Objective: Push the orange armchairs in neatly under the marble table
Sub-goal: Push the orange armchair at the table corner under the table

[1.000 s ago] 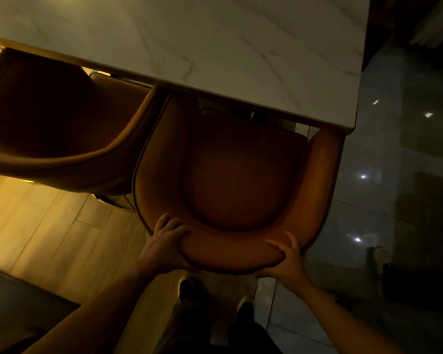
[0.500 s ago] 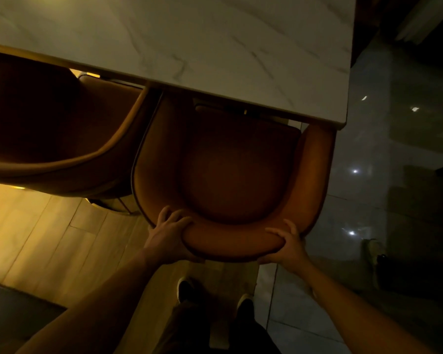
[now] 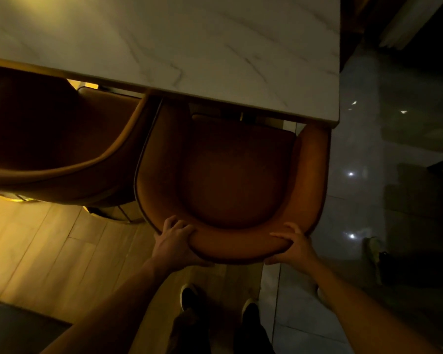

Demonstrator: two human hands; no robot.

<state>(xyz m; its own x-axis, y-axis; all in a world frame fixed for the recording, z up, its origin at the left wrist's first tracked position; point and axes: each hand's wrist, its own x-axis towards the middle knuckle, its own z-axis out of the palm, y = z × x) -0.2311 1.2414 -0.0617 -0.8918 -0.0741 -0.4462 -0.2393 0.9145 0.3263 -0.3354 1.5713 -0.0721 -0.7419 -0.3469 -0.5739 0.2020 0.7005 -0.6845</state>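
Slid a bit further under the marble worktop (image 3: 189, 42), the orange armchair (image 3: 235, 175) has its curved back gripped by both hands, left hand (image 3: 173, 242) and right hand (image 3: 293, 245), needing one more straight push.

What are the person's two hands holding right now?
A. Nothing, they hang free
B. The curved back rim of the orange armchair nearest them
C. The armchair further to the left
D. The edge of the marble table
B. The left hand and right hand each have a grip on the curved back rim of the near orange armchair, whose front sits at the marble table edge.
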